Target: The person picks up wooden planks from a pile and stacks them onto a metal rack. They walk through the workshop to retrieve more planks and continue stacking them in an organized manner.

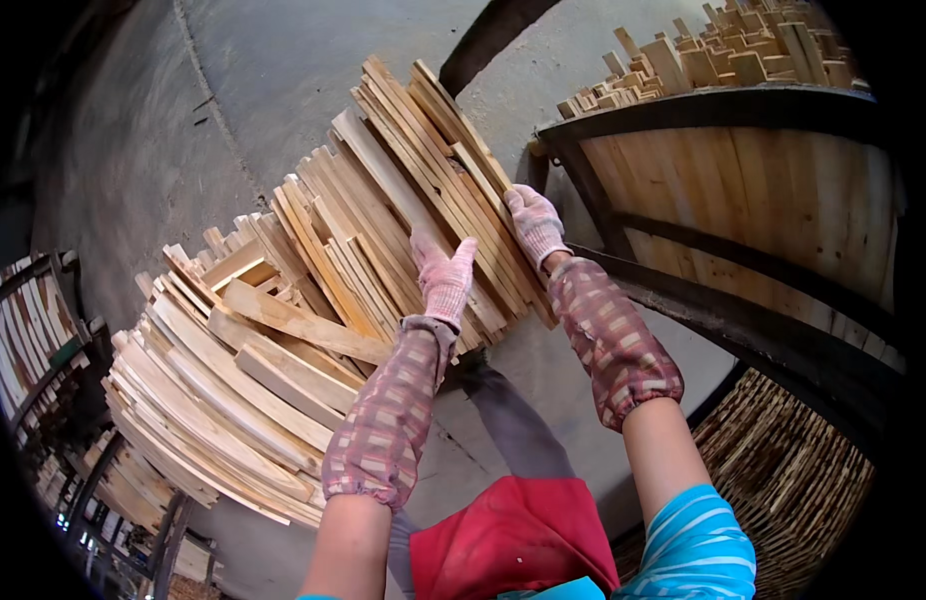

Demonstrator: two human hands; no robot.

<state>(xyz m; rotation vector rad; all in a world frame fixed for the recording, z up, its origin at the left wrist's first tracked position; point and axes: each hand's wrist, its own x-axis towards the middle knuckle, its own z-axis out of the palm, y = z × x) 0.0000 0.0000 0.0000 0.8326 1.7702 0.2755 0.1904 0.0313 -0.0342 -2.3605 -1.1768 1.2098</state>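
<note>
Wooden strips (348, 255), one broad row: directly before the person, above the grey floor (133, 190), packed side by side and fanning from lower left to upper right. Colour runs from pale cream through honey yellow to light brown, with a few darker marks; edges straight-cut, widths mixed, far ends uneven. Toward the left, one loose board (298, 325) lies slantwise over the others, its face smooth and pale yellow.

Left hand (446, 278), in a pale pink glove: laid against the strips right of the row's middle, thumb spread apart from the fingers, not closed around any piece.

Right hand (536, 226), matching glove: at the outer edge of the row's right end, touching the outermost strip; whether it is clamped there cannot be told.

Beside the row, right: dark-framed rack (718, 106), with upright wood offcuts (748, 65) showing above its rim.
</note>
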